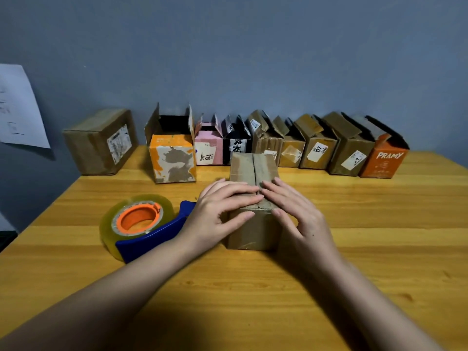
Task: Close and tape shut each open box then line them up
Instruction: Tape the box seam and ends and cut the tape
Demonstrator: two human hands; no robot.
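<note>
- Box [253, 198] sits mid-table [253, 287], long axis running away from the person, flap seam down the middle of the top, no fresh tape visible across it.
- Left hand [222, 211]: fingers straight, flat on the left flap, thumb against the near end face. Pressing, not gripping.
- Right hand [296, 214]: same on the right flap, fingers straight, tips meeting the left ones at the seam.
- Tape dispenser [147, 224] lies on its side just left of the box, right beside the left wrist, well apart from the right hand.
- Judgement: left hand is nearer for the pickup, right keeps the flaps down; tape should run along the seam.
- Row of open boxes [278, 145] waits at the back wall; one closed brown box [101, 143] at far left.
</note>
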